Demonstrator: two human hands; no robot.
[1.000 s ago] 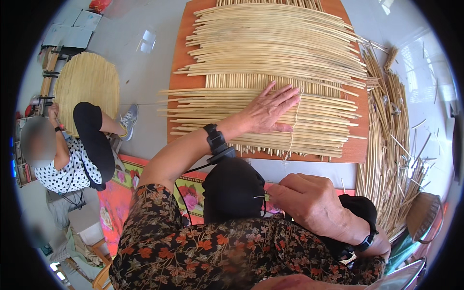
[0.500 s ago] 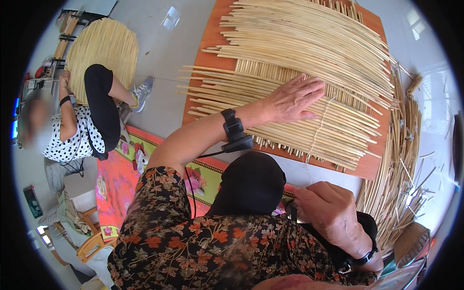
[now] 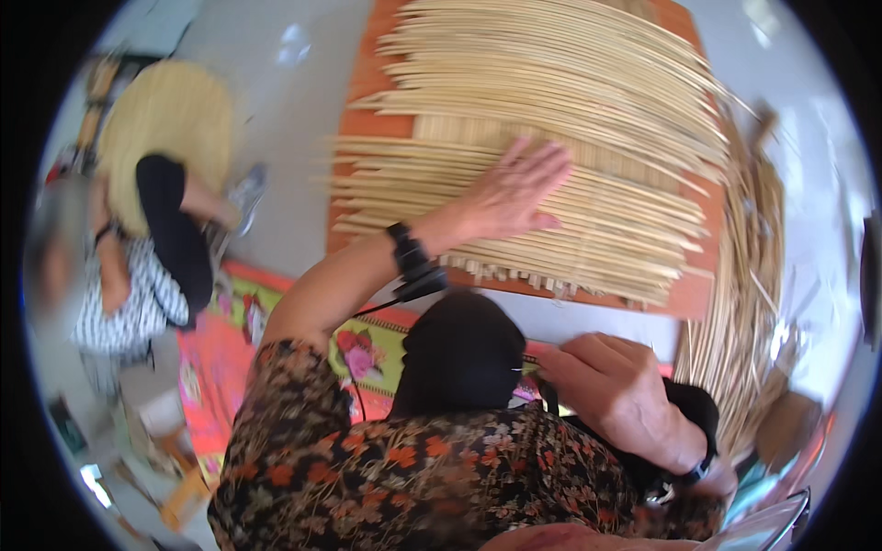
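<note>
My left hand (image 3: 516,197) lies flat, fingers spread, on a layer of pale plant stalks (image 3: 413,165) set side by side. The stalks rest on an orange-brown board (image 3: 347,241), with a second layer (image 3: 551,69) beyond, and crosswise stalks show in the gap between. Near my lap, my right hand (image 3: 611,390) is closed in a pinch. A thin pale sliver (image 3: 519,369), like a needle, sticks out from its fingertips; blur hides its detail. Any thread from the stalks to this hand cannot be made out now.
Loose long stalks (image 3: 744,275) are heaped right of the board. My black-clad knee (image 3: 459,354) stands before it, above a red floral cloth (image 3: 209,354). At the left, another person in a spotted top (image 3: 138,294) sits by a round straw-coloured panel (image 3: 175,129).
The whole view has shifted and blurred. My left hand stays spread on the stalks. My right hand stays pinched near my lap, and a thin sliver now shows at its fingertips.
</note>
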